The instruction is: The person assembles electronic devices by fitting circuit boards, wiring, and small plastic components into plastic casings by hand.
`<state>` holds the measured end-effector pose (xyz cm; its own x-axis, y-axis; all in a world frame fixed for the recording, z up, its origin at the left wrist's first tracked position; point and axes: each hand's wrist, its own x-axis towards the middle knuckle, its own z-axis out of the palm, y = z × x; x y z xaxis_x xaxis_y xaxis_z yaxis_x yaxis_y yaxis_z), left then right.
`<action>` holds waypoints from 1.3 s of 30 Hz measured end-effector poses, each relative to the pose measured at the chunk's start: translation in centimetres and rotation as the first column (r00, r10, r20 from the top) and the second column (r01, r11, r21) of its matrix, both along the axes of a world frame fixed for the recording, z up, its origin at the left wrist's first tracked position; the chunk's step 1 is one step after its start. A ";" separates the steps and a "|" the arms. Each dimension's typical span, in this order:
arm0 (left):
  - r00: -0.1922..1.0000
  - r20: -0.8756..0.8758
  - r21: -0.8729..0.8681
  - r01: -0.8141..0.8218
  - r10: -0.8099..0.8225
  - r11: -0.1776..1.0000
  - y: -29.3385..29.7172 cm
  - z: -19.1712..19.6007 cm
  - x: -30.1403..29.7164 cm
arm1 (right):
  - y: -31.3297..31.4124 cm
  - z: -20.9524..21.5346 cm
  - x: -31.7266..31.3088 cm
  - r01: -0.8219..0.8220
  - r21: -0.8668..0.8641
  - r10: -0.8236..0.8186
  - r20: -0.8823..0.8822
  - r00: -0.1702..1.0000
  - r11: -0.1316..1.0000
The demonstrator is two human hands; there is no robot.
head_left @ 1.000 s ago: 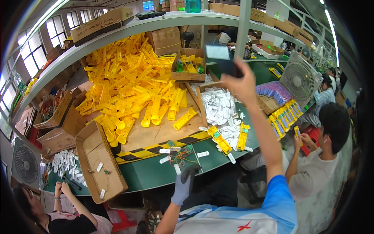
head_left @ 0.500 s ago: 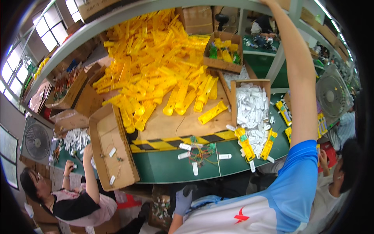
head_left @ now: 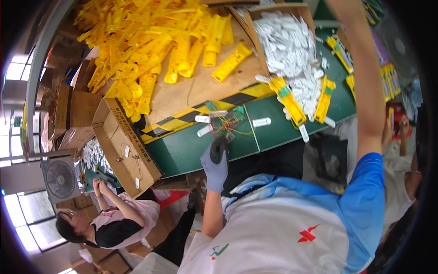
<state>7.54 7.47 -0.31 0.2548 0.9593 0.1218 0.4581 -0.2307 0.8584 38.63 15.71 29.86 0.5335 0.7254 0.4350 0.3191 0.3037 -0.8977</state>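
"Gloved left hand [head_left: 214,168] has come up over the bench [head_left: 273,134] edge, hasn't it?"

"Yes, mid-frame and curled. Whether it grasps anything, I can't tell."

"What's in the way?"

"Bare right forearm [head_left: 366,86], covering some bench at upper right. The right hand [head_left: 345,5] is cut by the top edge, so I can't tell its grip."

"And the wire bundle [head_left: 226,123]?"

"At frame centre, just beyond the glove, before the striped strip [head_left: 191,115]."

"Containers?"

"Left of centre, an open carton [head_left: 112,121] with some white tags [head_left: 126,151]; farther, a box [head_left: 254,41] heaped with white pieces [head_left: 287,41]."
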 end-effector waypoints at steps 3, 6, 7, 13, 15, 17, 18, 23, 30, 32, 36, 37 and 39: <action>0.996 -0.020 -0.075 0.081 -0.083 0.994 0.5 -0.8 0.9 | -10.4 -13.7 -3.1 -0.159 -0.311 0.258 0.311 0.915 0.937; 0.932 -0.299 0.326 0.300 -0.203 0.896 0.9 -0.4 3.2 | -13.9 -24.7 -5.9 -0.050 -0.487 0.326 0.501 0.802 0.872; 0.923 -0.323 0.327 0.314 -0.207 0.891 1.2 -0.6 4.0 | -14.0 -27.4 -6.2 -0.056 -0.478 0.316 0.484 0.816 0.877; 0.820 -0.557 0.339 0.370 -0.132 0.865 2.4 -3.1 3.1 | -14.8 -32.9 -7.2 0.126 -0.427 0.171 0.592 0.788 0.896; 0.814 -0.571 0.376 0.376 -0.108 0.847 3.6 -3.8 2.4 | -15.3 -32.7 -7.0 0.093 -0.328 0.128 0.591 0.796 0.940; 0.829 -0.548 0.373 0.363 -0.113 0.854 3.8 -3.5 2.6 | -16.0 -31.7 -7.0 0.093 -0.280 0.081 0.554 0.828 0.956; 0.838 -0.534 0.374 0.352 -0.111 0.858 3.6 -3.5 2.6 | -16.7 -31.0 -6.8 0.060 -0.218 0.057 0.492 0.869 0.974; 0.893 -0.421 0.390 0.339 -0.161 0.856 3.2 -2.8 2.6 | -16.5 -28.2 -7.4 0.005 -0.084 0.012 0.210 0.978 0.996; 0.941 -0.308 0.346 0.245 -0.136 0.906 4.3 -5.0 0.5 | -13.8 -28.9 -7.7 -0.070 -0.148 0.043 -0.179 0.983 0.987; 0.955 -0.277 0.370 0.212 -0.111 0.904 4.1 -5.1 0.8 | -12.9 -29.0 -8.3 -0.104 -0.143 0.078 -0.176 0.981 0.984; 0.944 -0.275 0.425 0.291 -0.185 0.857 3.9 -4.6 0.8 | -10.3 -28.3 -9.1 -0.161 -0.270 0.137 -0.107 0.985 0.949; 0.948 -0.264 0.423 0.280 -0.179 0.862 3.8 -4.4 0.9 | -9.7 -28.1 -9.5 -0.192 -0.366 0.167 -0.099 0.981 0.910; 0.926 -0.313 0.413 0.333 -0.211 0.848 3.7 -3.9 1.0 | -8.4 -27.8 -10.8 -0.257 -0.341 0.219 -0.146 0.965 0.904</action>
<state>8.54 11.21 -4.24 0.5769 0.7004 0.4203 0.5009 -0.7098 0.4953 27.81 7.31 2.10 0.3529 0.9324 0.0784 0.1781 0.0153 -0.9839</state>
